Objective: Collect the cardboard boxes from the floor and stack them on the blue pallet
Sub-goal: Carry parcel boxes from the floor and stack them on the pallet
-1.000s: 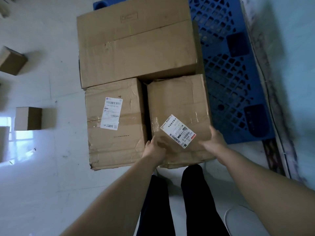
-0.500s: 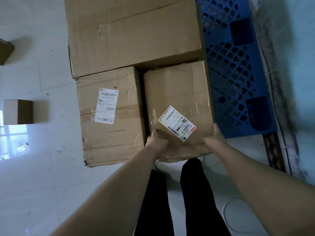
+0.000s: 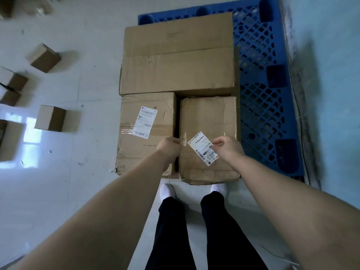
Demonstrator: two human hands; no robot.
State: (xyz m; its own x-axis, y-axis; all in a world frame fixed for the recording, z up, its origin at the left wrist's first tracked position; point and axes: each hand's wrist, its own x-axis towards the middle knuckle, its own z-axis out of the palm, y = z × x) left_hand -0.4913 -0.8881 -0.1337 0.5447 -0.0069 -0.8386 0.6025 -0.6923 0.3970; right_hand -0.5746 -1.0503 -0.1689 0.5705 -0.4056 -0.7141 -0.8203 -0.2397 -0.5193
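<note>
Hovering empty, loosely curled, over a placed box [image 3: 208, 117], our left hand [image 3: 169, 148] and right hand [image 3: 227, 147] should next fetch floor boxes [image 3: 50, 117].

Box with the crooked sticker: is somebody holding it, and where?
Nothing is held. The left hand and right hand are above the near end of the box, fingers loosely curled and gripping nothing.

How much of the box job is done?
Done: the big box, left labelled box and right labelled box sit on the blue pallet. In hand: nothing; the left hand and right hand are empty. Left: several small boxes on the floor.
</note>
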